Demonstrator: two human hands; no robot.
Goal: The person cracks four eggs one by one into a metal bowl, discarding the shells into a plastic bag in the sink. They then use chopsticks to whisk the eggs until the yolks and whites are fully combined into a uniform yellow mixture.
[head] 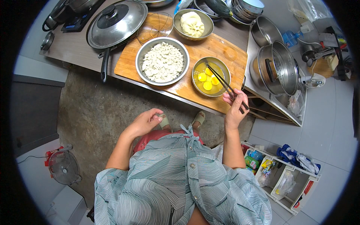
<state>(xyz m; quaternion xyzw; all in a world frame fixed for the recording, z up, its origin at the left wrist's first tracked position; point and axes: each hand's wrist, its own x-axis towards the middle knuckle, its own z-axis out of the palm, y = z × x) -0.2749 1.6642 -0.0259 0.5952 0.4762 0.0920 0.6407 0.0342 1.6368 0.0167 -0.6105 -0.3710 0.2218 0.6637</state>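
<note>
My right hand [236,108] holds a pair of dark chopsticks [222,80], their tips down in a metal bowl [194,84] of raw eggs. Several whole yolks [207,85] lie in the egg white. That bowl stands on the right part of a wooden cutting board [222,50]. Left of it is a larger metal bowl [138,67] filled with white crumbly food [163,63]. Behind, a bowl [180,31] contains a pale, pleated mass like dough or a bun [192,24]. My left hand [149,121] hangs before the counter's front edge, fingers curled loosely, holding nothing.
A lidded frying pan [118,25] stands at the left, its handle [105,66] jutting past the counter edge. A round wire rack [156,28] overlaps the board. Steel steamer pots [277,69] are at the right. Behind are stacked bowls [244,15] and a dark green vegetable [218,7].
</note>
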